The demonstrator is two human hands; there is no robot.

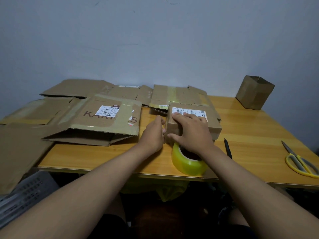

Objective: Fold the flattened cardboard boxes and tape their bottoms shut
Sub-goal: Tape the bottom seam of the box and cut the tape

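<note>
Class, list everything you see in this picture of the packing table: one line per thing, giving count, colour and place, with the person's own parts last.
Small box: one, brown with a white label, centre of table, under the hands.
Flattened cardboard boxes: several, brown, overlapping across the table's left and back.
Open box: one, brown, upright at the far right corner.
Tape roll: one, clear yellowish, near edge in front of the small box.
Pen: one, black, right of the tape roll.
Scissors: one pair, yellow handles, right edge.
Table: one, yellow wood.
Crate: one, grey, lower left below the table.
Left hand: at the small box's left end.
Right hand: spread on the small box.
</note>
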